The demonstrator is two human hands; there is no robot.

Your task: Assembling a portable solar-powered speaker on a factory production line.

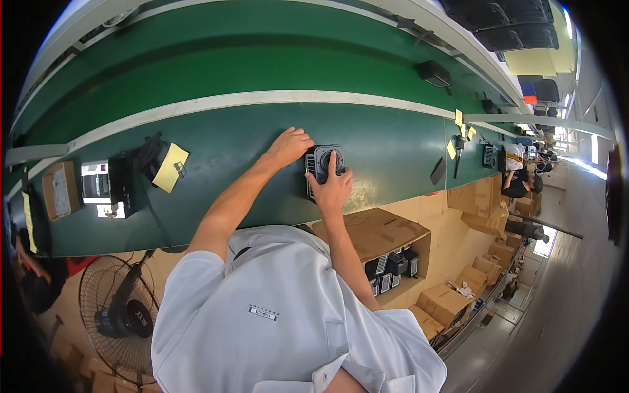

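A small black box-shaped device (pixel 320 164) with a round ring on its upper face and a slatted side stands on the green bench top (pixel 236 137) before me. My right hand (pixel 332 190) grips it from the near side, the thumb at its left edge and the index finger stretched over the round part. At its far left corner, my left hand (pixel 290 145) is curled with the fingers together. Its fingertips come up to the device's edge, and whatever they may hold is hidden.
Left on the bench are a cardboard tray (pixel 60 190), a black-and-white machine (pixel 105 187) and a yellow paper (pixel 171 168). A fan (pixel 121 318) stands below. An open carton (pixel 383 229) of black devices sits by my right arm. Another person (pixel 521 183) is far right.
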